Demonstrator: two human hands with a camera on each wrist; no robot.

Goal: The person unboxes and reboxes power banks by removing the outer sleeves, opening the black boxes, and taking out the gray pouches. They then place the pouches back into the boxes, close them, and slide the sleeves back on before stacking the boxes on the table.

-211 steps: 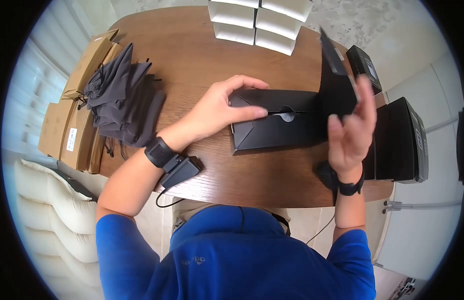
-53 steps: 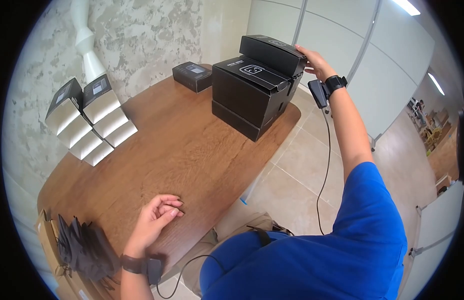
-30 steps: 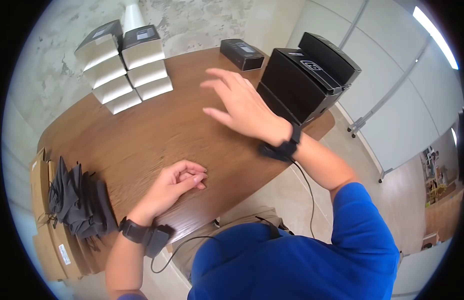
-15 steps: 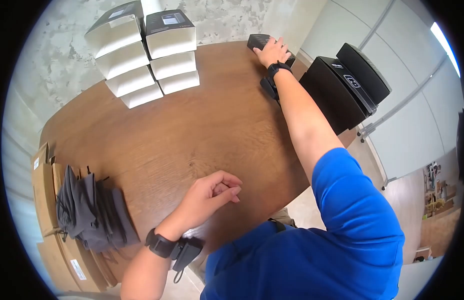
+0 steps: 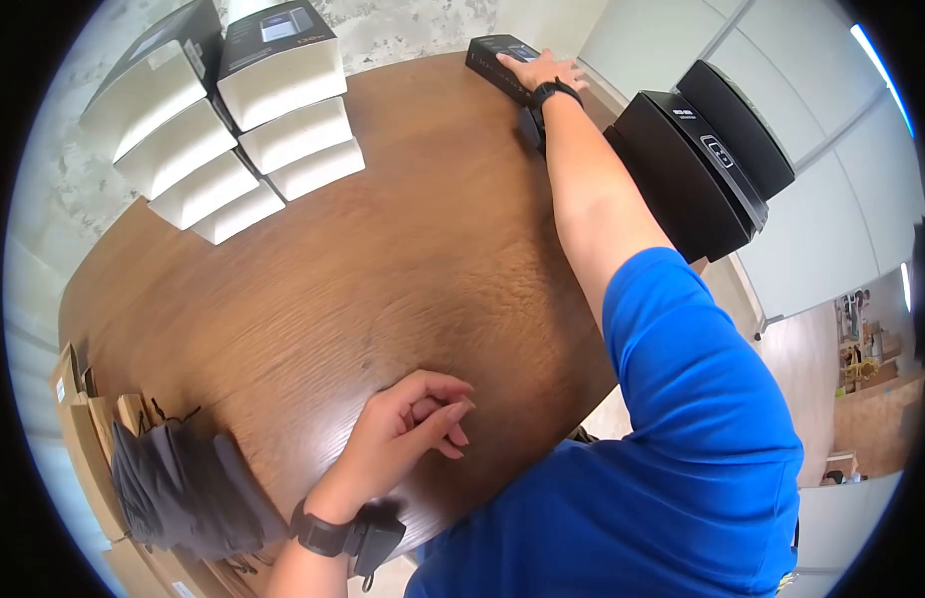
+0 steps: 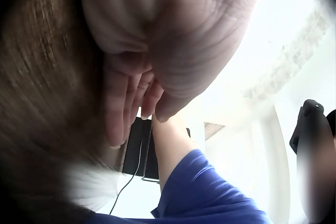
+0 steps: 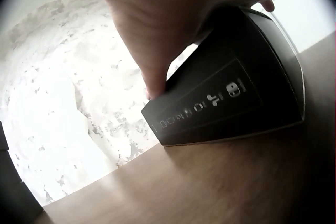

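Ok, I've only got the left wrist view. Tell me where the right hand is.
Observer: The right hand is on the small black box, near the far edge of the table.
Operator: Describe the side of that box.
Observer: The right wrist view shows a row of pale markings along it.
Operator: Now name what's left of the left hand.
Observer: In the head view, a pile of dark cloth lies to the left of the left hand.
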